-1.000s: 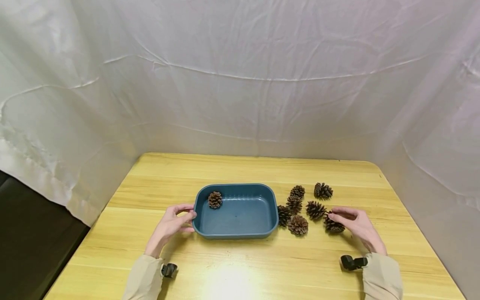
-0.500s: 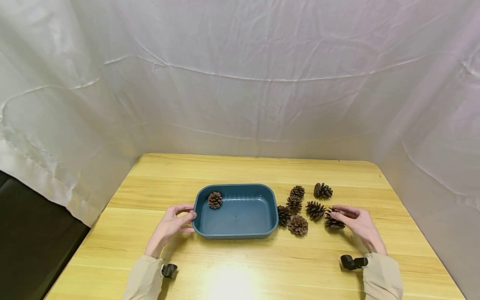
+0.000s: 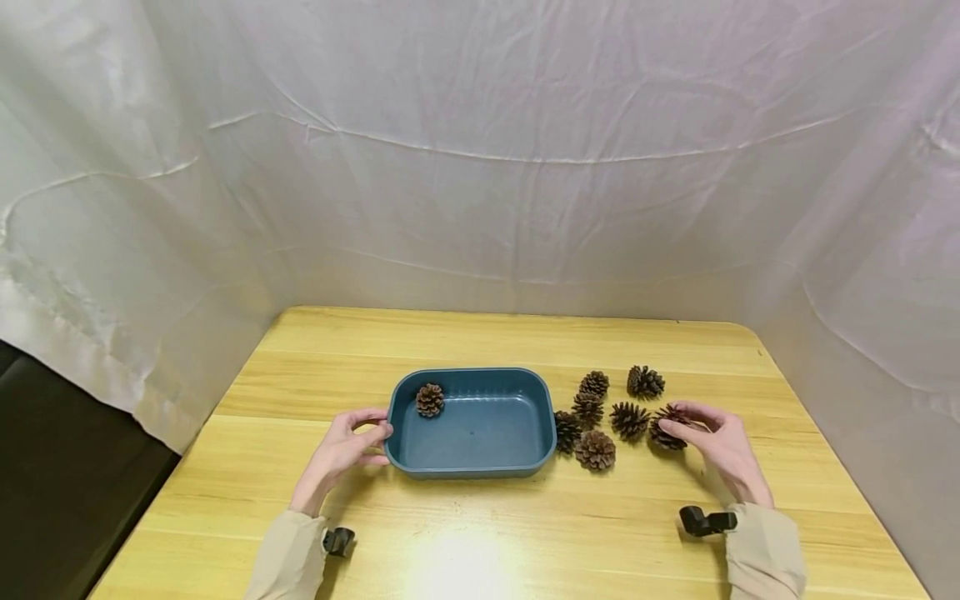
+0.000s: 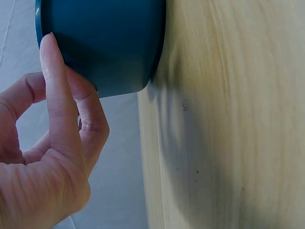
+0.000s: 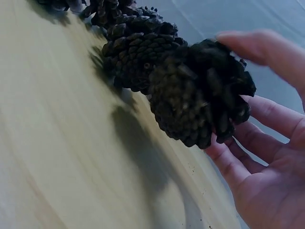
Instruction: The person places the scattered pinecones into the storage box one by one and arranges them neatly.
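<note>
Pickup stage. Your right hand (image 3: 716, 446) pinches a pine cone (image 3: 667, 427) between thumb and fingers (image 5: 267, 47); the right wrist view shows this held cone (image 5: 202, 95) raised clear of the wooden table (image 3: 480, 533), a shadow lying beneath it. It is at the right end of the loose group, just beside a neighbouring cone (image 3: 630, 419). Four further cones (image 3: 596, 450) lie between that one and the tray.

Your left hand (image 3: 341, 454) steadies the blue tray (image 3: 420, 462) at its left end, thumb and fingers (image 4: 59, 95) curled against the outer wall (image 4: 109, 43). How firmly they clasp the rim is hard to judge, since the wrist view shows only the underside of the corner. One cone (image 3: 430, 399) already rests inside the tray, in its far left corner.

Judged from this layout, the step in hand is the lift of the second cone. The next move calls for you to carry it leftward over the four remaining cones, high enough not to brush them, and release it over the bare tray floor (image 3: 480, 437), while your left hand keeps the tray from sliding.
</note>
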### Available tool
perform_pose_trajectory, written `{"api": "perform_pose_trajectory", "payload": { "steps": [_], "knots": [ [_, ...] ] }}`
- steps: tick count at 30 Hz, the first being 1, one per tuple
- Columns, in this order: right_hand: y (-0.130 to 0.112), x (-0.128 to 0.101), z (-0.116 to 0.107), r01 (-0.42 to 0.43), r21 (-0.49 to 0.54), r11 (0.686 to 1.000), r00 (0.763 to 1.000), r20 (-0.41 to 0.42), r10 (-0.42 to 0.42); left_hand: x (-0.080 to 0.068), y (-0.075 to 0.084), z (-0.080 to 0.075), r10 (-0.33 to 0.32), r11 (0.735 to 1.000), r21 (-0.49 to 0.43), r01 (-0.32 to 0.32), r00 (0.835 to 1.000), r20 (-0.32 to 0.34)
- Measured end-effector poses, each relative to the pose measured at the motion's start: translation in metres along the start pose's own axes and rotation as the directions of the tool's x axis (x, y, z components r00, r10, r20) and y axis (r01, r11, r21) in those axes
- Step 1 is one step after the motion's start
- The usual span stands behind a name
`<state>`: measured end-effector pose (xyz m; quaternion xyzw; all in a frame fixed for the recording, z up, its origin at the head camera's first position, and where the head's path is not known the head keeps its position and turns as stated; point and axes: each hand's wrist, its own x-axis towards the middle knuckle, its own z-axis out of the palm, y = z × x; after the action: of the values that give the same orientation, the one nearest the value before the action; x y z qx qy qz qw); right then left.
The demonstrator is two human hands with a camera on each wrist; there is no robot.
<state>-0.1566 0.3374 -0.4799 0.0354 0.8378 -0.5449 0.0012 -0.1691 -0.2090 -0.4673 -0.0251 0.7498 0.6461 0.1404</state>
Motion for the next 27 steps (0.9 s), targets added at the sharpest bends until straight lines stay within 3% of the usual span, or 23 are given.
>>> {"api": "perform_pose_trajectory", "payload": {
  "steps": [18,27],
  "knots": [
    [-0.017,0.009,0.002,0.034,-0.045,0.998,0.993,-0.111,-0.039,0.001,0.0,0.0,0.001,1.0,0.0,-0.001,1.0,-0.006],
    [-0.034,0.013,0.007,0.073,-0.097,0.993,0.991,-0.104,-0.083,0.001,0.0,0.0,0.003,1.0,0.008,-0.003,1.0,-0.004]
  ]
}}
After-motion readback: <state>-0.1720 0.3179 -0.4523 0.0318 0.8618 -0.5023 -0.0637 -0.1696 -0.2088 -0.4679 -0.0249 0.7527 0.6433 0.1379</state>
